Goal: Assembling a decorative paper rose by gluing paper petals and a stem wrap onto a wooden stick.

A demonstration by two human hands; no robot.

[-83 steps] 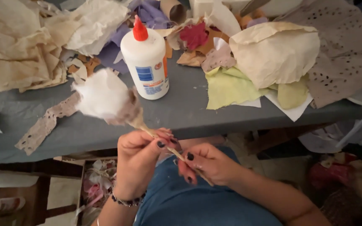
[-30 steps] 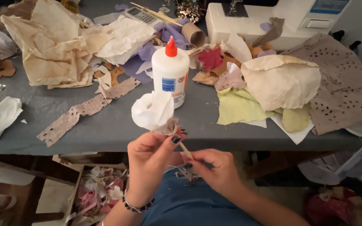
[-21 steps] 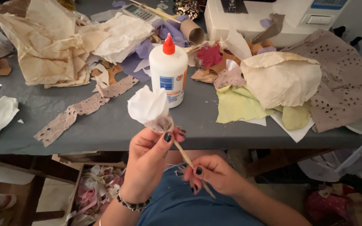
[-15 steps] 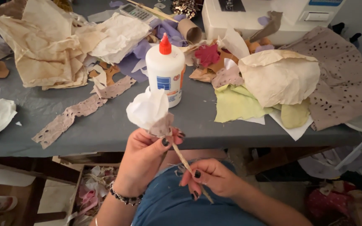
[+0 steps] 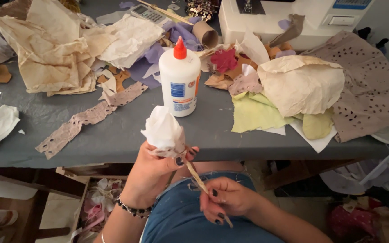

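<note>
- Grey and crowded, the worktable (image 5: 113,135) lies just beyond both hands, strewn with crumpled paper scraps, a strip of punched lace paper (image 5: 86,119) and a white glue bottle with a red cap (image 5: 179,78) standing straight ahead of the left hand.
- Farther back sits a white sewing machine (image 5: 289,18), with a cream crumpled sheet (image 5: 300,83) and yellow-green pieces (image 5: 257,112) beyond and to the right of the right hand.
- Her left hand (image 5: 151,173) is closed around the base of a white paper flower (image 5: 163,130), thumb and dark-nailed fingers pinching where the petals gather; the bloom stands just above that fist, over the table's near edge.
- From under that pinch a thin wrapped stem (image 5: 199,180) slants down toward her lap.
- Her right hand (image 5: 228,202) is curled shut on the lower stretch of the stem, fingertips pressed to it, over the blue denim (image 5: 181,220).
- To my eye the work is binding the stem tight beneath the bloom. Done well, I'd say the left pinch should stay firm at the flower's neck so the petals don't loosen, while the right fingers roll the wrap snug and even, without bending the stick.
- The tissue looks soft and easily crushed, so pressure belongs on the gathered base, not the petals.
- Whether any glue is on the wrap, I cannot tell.
</note>
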